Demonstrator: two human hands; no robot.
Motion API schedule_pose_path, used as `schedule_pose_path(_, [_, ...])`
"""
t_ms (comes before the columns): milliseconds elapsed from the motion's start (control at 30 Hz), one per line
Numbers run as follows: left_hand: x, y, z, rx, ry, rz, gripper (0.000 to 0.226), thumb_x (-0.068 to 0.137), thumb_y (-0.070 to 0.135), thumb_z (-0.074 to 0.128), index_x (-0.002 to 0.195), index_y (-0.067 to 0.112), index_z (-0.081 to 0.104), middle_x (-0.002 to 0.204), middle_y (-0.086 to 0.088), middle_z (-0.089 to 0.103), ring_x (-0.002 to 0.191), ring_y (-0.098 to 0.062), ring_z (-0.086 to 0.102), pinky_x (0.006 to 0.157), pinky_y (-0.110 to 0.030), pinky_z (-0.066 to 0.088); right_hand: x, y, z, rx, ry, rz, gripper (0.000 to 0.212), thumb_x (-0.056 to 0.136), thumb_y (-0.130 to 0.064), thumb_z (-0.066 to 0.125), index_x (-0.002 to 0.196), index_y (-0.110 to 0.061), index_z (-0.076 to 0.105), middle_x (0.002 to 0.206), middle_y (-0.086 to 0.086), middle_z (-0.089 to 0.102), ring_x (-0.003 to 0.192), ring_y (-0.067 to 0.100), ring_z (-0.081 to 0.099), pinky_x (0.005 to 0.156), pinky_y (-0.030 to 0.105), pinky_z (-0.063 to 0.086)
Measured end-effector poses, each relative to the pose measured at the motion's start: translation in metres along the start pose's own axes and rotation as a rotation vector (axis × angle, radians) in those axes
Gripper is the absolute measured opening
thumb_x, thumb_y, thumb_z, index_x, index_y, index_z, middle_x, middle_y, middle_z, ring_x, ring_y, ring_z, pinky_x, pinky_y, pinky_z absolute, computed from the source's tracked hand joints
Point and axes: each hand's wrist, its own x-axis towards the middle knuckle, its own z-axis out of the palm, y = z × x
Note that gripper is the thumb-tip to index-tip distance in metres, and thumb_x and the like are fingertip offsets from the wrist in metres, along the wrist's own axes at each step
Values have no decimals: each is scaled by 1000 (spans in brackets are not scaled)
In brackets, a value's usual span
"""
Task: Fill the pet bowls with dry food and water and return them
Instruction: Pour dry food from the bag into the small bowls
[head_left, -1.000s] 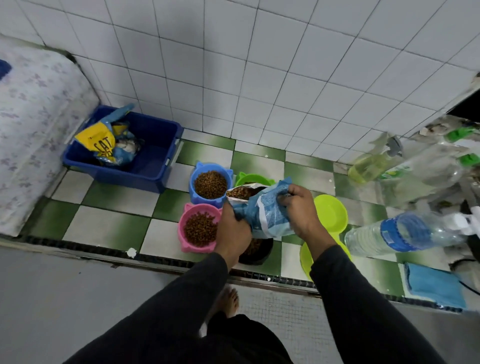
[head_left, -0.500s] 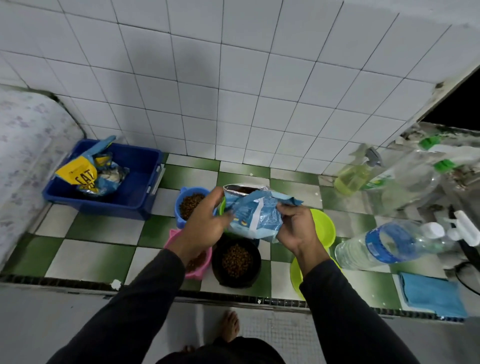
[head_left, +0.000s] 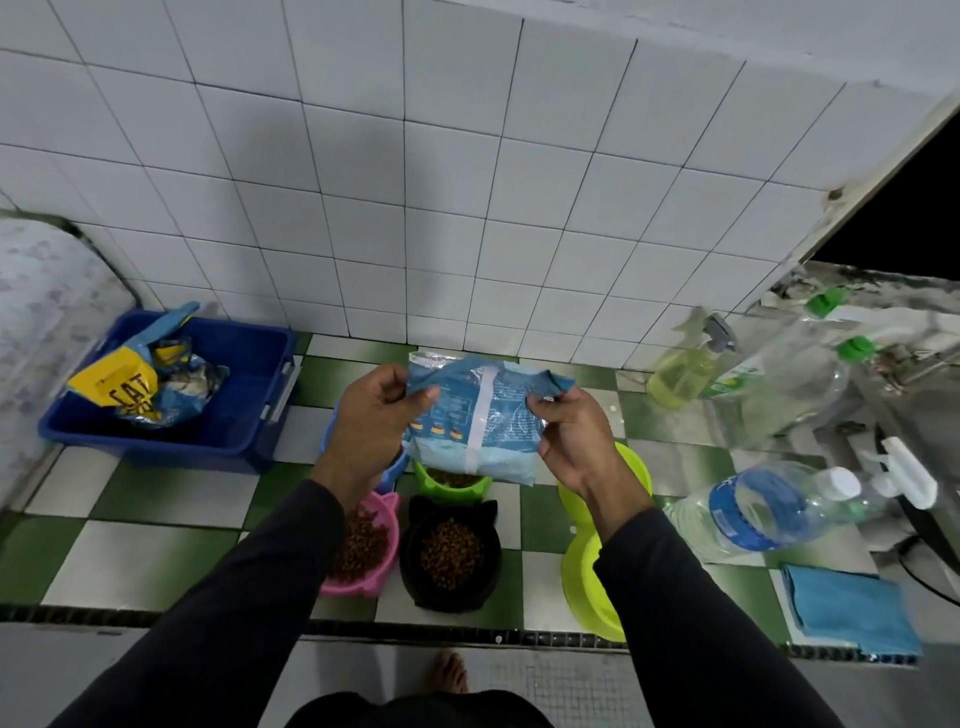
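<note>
I hold a light blue food bag (head_left: 478, 421) upright above the bowls, my left hand (head_left: 371, 423) gripping its upper left corner and my right hand (head_left: 569, 441) its right edge. Beneath it stands a green bowl (head_left: 454, 486) with kibble. A pink bowl (head_left: 363, 545) and a black bowl (head_left: 451, 553) in front both hold kibble. A blue bowl (head_left: 395, 470) is mostly hidden behind my left wrist. Two lime-green bowls (head_left: 597, 577) sit to the right, their insides bare. A clear water bottle (head_left: 763, 512) with a blue label lies further right.
A blue bin (head_left: 223, 415) with yellow and blue bags stands at the left on the green-and-white tiled ledge. A spray bottle (head_left: 685, 374), large clear bottles (head_left: 800, 379) and a folded blue cloth (head_left: 852, 610) crowd the right. A white tiled wall rises behind. My bare foot (head_left: 451, 673) shows below.
The bag was tipped low over the black bowl a second ago; it is now lifted upright and held higher. The black bowl, then hidden, now shows kibble.
</note>
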Motion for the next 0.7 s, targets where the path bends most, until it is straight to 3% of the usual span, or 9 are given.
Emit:
schedule_pose_path(100, [8,7,-3,-111,41,-57,25,94,8,66,110,-11,63,110,-26,72,95,-33,70,88,-54,59,5,-12,-3,-101,-4,-24,25,94,11,54,90,-7,71,85,6,75,79,22,70,71,36,60])
schedule_pose_path(167, [14,9,-9,-115,59,-70,27,93,17,69,104,-7,67,103,-23,72,93,-33,67,93,-63,53,6,-17,-3,-140,-22,-24,28,93,10,56,86,-10,74,86,5,75,80,22,70,71,38,59])
schedule_pose_path(233, [19,9,-15,-100,82,-78,18,97,19,66,87,5,71,89,-10,72,86,-27,65,89,-59,53,9,-19,-2,-154,-24,1,26,92,9,57,87,-8,76,89,8,74,82,25,69,80,46,55])
schedule_pose_path(333, [26,10,-19,-97,126,-96,28,101,16,62,73,14,66,77,1,71,74,-11,66,80,-41,52,14,-16,6,-137,-8,49,22,86,7,62,106,7,70,100,19,69,93,36,63,89,52,47])
schedule_pose_path(400, [31,11,-24,-82,134,-98,27,101,15,61,74,14,64,77,1,70,74,-10,65,77,-35,51,17,-14,17,-98,29,100,37,75,3,67,110,14,63,101,22,66,92,38,63,81,46,51])
schedule_pose_path(467, [36,10,-34,-59,142,-92,24,100,16,64,76,12,66,78,-2,70,76,-16,65,77,-37,53,18,-11,31,-82,54,98,11,78,4,62,89,5,61,86,15,66,75,32,66,59,33,55])
schedule_pose_path(533, [39,11,-47,-24,152,-90,21,99,18,66,79,10,66,78,-3,71,75,-16,66,71,-32,55,18,-6,47,-89,83,123,6,81,1,57,84,-4,58,79,10,61,60,24,60,40,21,39])
schedule_pose_path(633, [43,14,-72,31,143,-70,28,97,23,70,74,10,60,79,-8,69,67,-10,65,62,-23,54,20,5,74,-90,85,151,25,73,-12,61,98,-6,60,77,7,59,56,20,53,40,20,25])
schedule_pose_path(700, [47,18,-95,45,141,-76,29,94,25,73,72,12,60,79,-9,69,68,-13,66,64,-27,55,22,14,94,-98,87,152,15,77,-12,59,92,-8,58,67,4,56,48,17,47,39,19,22])
